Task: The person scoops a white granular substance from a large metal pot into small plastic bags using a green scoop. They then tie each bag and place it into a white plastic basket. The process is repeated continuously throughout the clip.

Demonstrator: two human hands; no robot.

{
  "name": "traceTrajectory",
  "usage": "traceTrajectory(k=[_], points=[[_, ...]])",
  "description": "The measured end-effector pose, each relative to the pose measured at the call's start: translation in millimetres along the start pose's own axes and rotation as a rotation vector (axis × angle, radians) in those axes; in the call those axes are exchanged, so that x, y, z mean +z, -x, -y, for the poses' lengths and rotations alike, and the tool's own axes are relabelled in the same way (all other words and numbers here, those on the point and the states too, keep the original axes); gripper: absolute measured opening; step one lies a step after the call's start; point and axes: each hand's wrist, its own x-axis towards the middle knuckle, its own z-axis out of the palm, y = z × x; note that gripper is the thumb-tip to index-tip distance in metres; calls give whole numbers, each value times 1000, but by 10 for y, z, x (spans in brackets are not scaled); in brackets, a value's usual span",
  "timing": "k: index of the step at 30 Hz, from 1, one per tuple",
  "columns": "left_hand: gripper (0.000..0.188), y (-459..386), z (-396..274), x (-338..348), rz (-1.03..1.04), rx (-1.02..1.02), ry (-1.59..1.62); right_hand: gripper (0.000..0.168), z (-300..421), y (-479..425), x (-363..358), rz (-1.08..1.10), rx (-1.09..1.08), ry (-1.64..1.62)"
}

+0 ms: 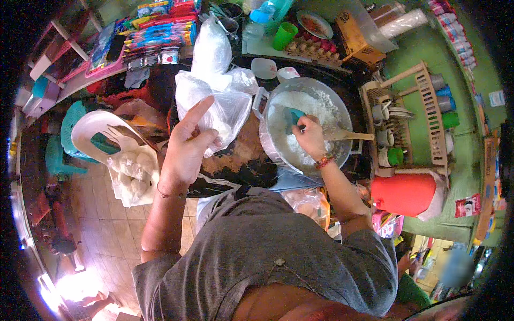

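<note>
My left hand (188,140) grips the edge of a clear plastic bag (235,114) with a little white stuff at its bottom, its index finger extended. A teal plastic scoop (292,118) is in my right hand (310,136), dipped into a large metal pot (348,110). White grainy food (325,100), perhaps rice or flour, fills part of the pot and clings to its wall. A wooden paddle (355,135) rests in the pot with its handle over the right rim. Behind the bag stand a filled white plastic bag (211,46) and more clear bags (243,80).
Left, a white plastic chair (92,124) carries several filled clear bags (132,170). A dish rack (429,116) with cups stands right, above a red container (401,192). Small bowls (264,68) and an egg tray (313,50) are behind the pot. Another person (413,289) is at lower right.
</note>
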Motion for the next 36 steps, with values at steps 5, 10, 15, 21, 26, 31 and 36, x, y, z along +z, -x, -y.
traceTrajectory(k=[5, 10, 15, 21, 26, 31, 36], points=[[58, 102, 97, -255, -43, -70, 87, 20, 1, 68, 154, -33, 204, -405], [58, 103, 178, -276, -13, -99, 80, 15, 182, 114, 177, 13, 233, -842], [58, 31, 197, -95, 63, -85, 158, 15, 153, 217, -138, -48, 329, -1249], [62, -69, 142, 155, 218, -80, 168, 16, 808, 362, -637, -444, -221, -515], [65, -88, 234, 328, 146, 19, 265, 17, 1297, 424, -518, -278, -605, -218], [65, -58, 279, 229, 135, 16, 295, 16, 1271, 398, -417, -306, -400, -575], [64, 25, 200, 12, 170, -60, 278, 34, 685, 288, -382, -210, -40, -479]])
